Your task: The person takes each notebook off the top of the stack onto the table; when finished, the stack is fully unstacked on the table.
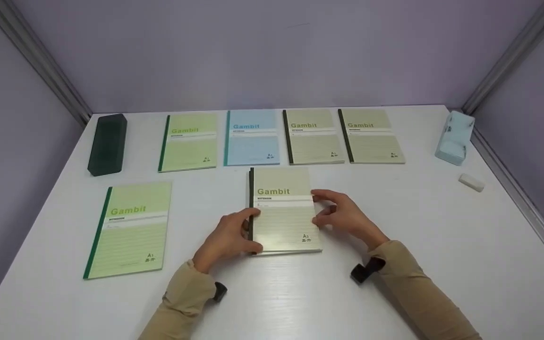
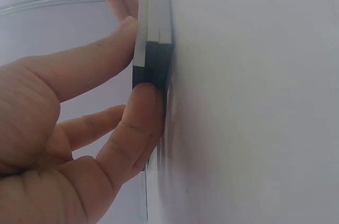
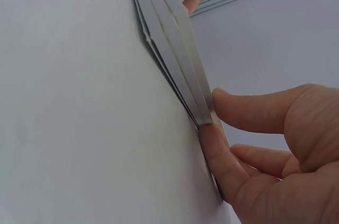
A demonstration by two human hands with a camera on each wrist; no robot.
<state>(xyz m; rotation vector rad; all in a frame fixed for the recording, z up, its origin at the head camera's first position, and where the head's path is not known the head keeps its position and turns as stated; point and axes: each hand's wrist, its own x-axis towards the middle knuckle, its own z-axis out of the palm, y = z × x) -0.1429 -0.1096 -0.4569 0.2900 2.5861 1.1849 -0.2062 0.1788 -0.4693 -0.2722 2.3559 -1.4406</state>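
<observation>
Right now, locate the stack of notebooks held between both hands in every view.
Head: stack of notebooks centre of white table.
Left wrist: dark spine edge upper centre, against table.
Right wrist: fanned page edges upper centre.
Shared landmark: the table surface.

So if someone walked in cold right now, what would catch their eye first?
Probably the stack of khaki Gambit notebooks at the table's centre, gripped at its spine by the left hand and at its open edge by the right hand. Next, the row of four notebooks along the back edge, the blue notebook standing out among them.
</observation>
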